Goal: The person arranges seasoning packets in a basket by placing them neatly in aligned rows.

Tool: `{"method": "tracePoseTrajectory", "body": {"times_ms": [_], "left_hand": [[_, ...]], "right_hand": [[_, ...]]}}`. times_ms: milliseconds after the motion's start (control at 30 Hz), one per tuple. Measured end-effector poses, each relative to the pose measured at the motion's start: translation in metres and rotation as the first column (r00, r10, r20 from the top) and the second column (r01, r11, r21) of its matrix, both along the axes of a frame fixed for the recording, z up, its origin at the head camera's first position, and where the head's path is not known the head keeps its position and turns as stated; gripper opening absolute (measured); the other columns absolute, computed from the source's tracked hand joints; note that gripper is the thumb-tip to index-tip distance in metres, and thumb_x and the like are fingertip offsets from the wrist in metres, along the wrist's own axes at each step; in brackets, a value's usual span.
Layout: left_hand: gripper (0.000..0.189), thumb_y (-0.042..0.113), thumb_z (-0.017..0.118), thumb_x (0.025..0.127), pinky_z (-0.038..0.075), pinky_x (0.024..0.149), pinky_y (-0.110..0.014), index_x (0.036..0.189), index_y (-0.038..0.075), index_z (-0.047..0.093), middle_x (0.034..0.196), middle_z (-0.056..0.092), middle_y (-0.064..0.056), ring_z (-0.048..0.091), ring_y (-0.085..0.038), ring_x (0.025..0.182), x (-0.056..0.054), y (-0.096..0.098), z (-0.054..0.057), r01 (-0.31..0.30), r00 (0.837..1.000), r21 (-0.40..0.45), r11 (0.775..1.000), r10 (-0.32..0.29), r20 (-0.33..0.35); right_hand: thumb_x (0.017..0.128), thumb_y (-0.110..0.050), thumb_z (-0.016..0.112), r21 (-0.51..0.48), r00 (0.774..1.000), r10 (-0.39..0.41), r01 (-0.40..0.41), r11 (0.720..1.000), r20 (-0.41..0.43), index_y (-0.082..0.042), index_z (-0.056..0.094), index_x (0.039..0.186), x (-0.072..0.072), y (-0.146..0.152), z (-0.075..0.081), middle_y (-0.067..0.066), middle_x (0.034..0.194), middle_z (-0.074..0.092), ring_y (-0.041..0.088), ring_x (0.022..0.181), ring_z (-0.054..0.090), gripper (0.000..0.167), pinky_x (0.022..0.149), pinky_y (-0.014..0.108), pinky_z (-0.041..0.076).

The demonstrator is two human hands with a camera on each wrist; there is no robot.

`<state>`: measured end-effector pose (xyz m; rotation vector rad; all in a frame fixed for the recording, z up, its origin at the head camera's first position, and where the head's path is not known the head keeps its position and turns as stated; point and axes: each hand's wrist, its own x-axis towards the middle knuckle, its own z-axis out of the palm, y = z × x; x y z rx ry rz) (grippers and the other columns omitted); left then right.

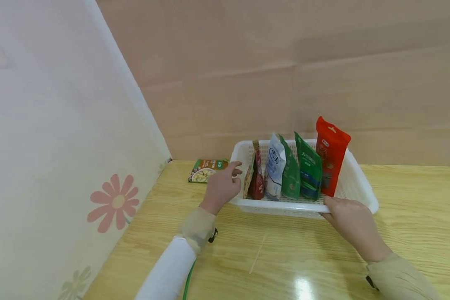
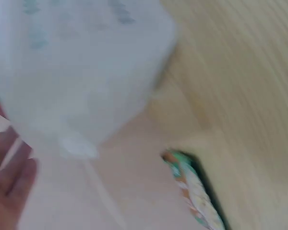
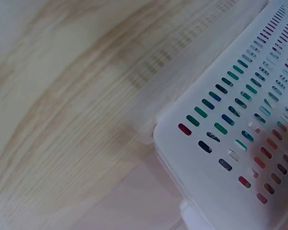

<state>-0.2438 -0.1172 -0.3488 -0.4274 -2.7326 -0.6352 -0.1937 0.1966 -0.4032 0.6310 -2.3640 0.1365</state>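
A white perforated plastic basket [image 1: 277,204] sits on the table by the wall, several packets upright inside. My right hand [image 1: 352,221] grips its front rim near the right end; the right wrist view shows the basket's slotted side [image 3: 216,115]. At the left end my left hand [image 1: 223,185] hovers close to the rim, fingers loosely bent with nothing held. Inside stand a red bag [image 1: 333,154], a green bag [image 1: 309,166], another green bag [image 1: 291,177], a white-and-blue bag [image 1: 275,166] and a dark red bottle-shaped pack [image 1: 258,177].
A flat food packet [image 1: 204,173] lies on the wooden table [image 1: 285,250] left of the basket. A flower-printed wall [image 1: 78,125] borders the left side, and a brown covering [image 1: 247,75] rises behind. A green cord [image 1: 188,279] runs near the left sleeve.
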Motion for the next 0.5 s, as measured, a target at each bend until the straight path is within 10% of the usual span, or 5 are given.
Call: {"method": "tracePoseTrajectory", "body": {"times_ms": [133, 300, 400, 500], "left_hand": [[0.039, -0.001, 0.051, 0.078, 0.010, 0.041, -0.016, 0.113, 0.009, 0.063, 0.085, 0.075, -0.001, 0.012, -0.005, 0.041, -0.006, -0.021, -0.014, -0.074, 0.953, -0.011, 0.997, 0.067, -0.295], [0.028, -0.003, 0.061, 0.072, 0.029, 0.039, -0.019, 0.096, 0.007, 0.068, 0.066, 0.067, -0.004, 0.036, -0.009, 0.042, -0.013, -0.041, -0.030, -0.207, 0.887, -0.191, 0.960, 0.101, -0.451], [0.024, -0.005, 0.064, 0.071, 0.048, 0.051, -0.026, 0.091, 0.007, 0.071, 0.075, 0.069, -0.004, 0.059, -0.016, 0.056, -0.016, -0.050, -0.038, -0.229, 0.875, -0.309, 0.923, 0.055, -0.482], [0.022, -0.005, 0.065, 0.074, 0.055, 0.068, -0.031, 0.092, 0.006, 0.071, 0.090, 0.071, -0.008, 0.067, -0.023, 0.075, -0.020, -0.058, -0.047, -0.238, 0.890, -0.367, 0.899, 0.051, -0.453]], "right_hand": [[0.095, -0.057, 0.031, 0.009, 1.000, -0.004, 0.004, 1.000, 0.028, -0.015, 0.043, 0.069, 0.000, -0.001, 0.000, -0.005, 0.052, 0.039, 0.010, 0.046, 0.033, 0.052, 0.042, 0.025, 0.026], [0.096, -0.057, 0.029, 0.008, 1.000, -0.006, 0.006, 1.000, 0.013, -0.014, 0.043, 0.068, 0.000, -0.001, -0.002, -0.005, 0.050, 0.038, 0.010, 0.045, 0.033, 0.053, 0.042, 0.025, 0.025], [0.091, -0.059, 0.005, 0.004, 1.000, -0.004, 0.004, 1.000, 0.006, -0.015, 0.044, 0.068, 0.000, 0.000, -0.001, -0.004, 0.049, 0.040, 0.010, 0.044, 0.034, 0.063, 0.042, 0.025, 0.025], [0.095, -0.056, 0.037, 0.009, 1.000, -0.011, 0.011, 1.000, 0.028, -0.014, 0.045, 0.069, 0.000, 0.000, 0.000, -0.004, 0.051, 0.043, 0.011, 0.044, 0.036, 0.050, 0.042, 0.026, 0.027]]}}
